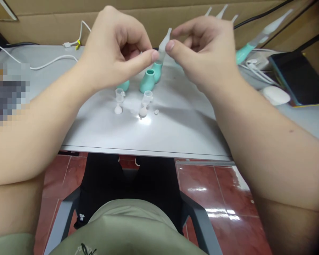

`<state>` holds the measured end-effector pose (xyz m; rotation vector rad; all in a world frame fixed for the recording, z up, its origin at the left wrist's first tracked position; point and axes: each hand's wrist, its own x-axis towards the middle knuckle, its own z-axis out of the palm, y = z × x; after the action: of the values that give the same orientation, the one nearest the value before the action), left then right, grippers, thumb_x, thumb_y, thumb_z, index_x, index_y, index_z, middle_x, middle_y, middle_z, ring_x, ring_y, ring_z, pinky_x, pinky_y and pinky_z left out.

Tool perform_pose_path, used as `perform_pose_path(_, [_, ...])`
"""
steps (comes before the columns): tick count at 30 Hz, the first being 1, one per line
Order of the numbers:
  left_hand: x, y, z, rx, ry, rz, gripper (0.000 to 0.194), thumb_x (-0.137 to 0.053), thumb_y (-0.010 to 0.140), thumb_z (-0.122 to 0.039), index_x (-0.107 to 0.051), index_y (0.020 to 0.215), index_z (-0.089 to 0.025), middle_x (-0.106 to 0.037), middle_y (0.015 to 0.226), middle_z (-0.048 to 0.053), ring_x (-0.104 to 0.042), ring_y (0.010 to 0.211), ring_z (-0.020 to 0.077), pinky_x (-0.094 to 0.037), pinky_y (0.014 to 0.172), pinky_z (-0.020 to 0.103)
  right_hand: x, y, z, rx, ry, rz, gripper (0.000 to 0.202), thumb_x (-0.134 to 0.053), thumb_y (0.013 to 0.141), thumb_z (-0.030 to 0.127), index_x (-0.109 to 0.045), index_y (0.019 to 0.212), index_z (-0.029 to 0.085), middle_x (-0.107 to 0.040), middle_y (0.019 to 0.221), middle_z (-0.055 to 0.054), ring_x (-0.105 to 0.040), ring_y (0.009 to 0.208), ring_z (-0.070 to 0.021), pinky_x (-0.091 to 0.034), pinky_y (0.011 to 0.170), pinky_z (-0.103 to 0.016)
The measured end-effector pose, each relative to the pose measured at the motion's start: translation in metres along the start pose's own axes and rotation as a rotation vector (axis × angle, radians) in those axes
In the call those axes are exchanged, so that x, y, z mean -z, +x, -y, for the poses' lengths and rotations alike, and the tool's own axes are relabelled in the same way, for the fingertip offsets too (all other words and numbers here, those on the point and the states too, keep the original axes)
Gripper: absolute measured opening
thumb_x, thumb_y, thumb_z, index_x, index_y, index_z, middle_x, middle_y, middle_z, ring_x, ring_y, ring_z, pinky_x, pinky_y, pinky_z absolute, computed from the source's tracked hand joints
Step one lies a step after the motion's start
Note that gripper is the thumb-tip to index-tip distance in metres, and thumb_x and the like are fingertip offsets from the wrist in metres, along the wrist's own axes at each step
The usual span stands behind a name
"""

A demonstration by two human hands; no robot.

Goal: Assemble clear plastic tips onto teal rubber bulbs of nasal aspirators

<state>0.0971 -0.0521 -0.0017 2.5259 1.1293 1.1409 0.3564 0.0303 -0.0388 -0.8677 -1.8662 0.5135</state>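
Observation:
A teal bulb aspirator with a clear middle and a whitish nozzle [163,46] stands upright, slightly tilted, between my hands. My left hand [122,49] is on its left, thumb and forefinger tips pinched together and other fingers curled; what they hold, if anything, is hidden. On the other side, my right hand [207,49] has its thumb and forefinger apart near the nozzle, whether touching it I cannot tell. In front stands an open teal bulb [147,83]. Another teal bulb [124,85] is partly hidden by my left hand. Nearer lie clear cups [119,95] and small white cone pieces [118,109].
A small white piece [156,112] lies on the grey table [108,132]. At right are another assembled aspirator [259,37], white cables, a white rounded case [275,95] and a dark phone-like device [303,76]. Cardboard [55,26] backs the table. A white cable [53,61] runs at left.

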Motion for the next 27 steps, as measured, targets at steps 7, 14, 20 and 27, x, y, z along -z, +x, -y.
perform_pose_path(7, [-0.002,0.006,0.006,0.049,0.036,0.036,0.054,-0.063,0.100,-0.085,-0.089,0.095,-0.039,-0.080,0.089,0.006,-0.056,0.076,0.0214,-0.056,0.077,0.060,-0.013,-0.003,0.009,-0.050,-0.009,0.071,0.022,-0.099,0.094,0.028,-0.078,0.091,0.023,-0.050,0.066,0.006,-0.034,0.065,-0.0116,-0.028,0.064,-0.035])
perform_pose_path(14, [0.006,0.004,0.005,0.084,0.047,0.003,0.059,-0.065,0.109,-0.086,-0.089,0.108,-0.031,-0.084,0.105,0.006,-0.058,0.086,0.0202,-0.055,0.083,0.057,-0.003,-0.002,0.007,0.047,0.067,-0.109,0.033,-0.092,0.090,0.032,-0.060,0.081,0.028,-0.067,0.082,-0.003,-0.056,0.073,-0.0178,-0.044,0.072,-0.039])
perform_pose_path(20, [-0.001,0.007,0.031,-0.091,0.062,-0.157,0.049,-0.070,0.107,-0.075,-0.084,0.125,-0.031,-0.086,0.127,0.006,-0.068,0.097,0.0225,-0.060,0.087,0.048,0.010,-0.010,0.026,0.244,0.240,-0.238,0.049,-0.097,0.097,0.067,-0.066,0.093,0.028,-0.059,0.083,0.002,-0.059,0.071,-0.0129,-0.051,0.078,-0.038])
perform_pose_path(27, [-0.001,0.002,0.010,-0.227,0.102,-0.173,0.065,-0.062,0.098,-0.069,-0.086,0.134,-0.021,-0.089,0.132,0.012,-0.081,0.125,0.0341,-0.064,0.093,0.047,-0.003,-0.017,0.037,0.260,0.357,-0.108,0.059,-0.100,0.082,0.087,-0.075,0.092,0.035,-0.076,0.087,0.001,-0.071,0.073,-0.0175,-0.059,0.065,-0.042])
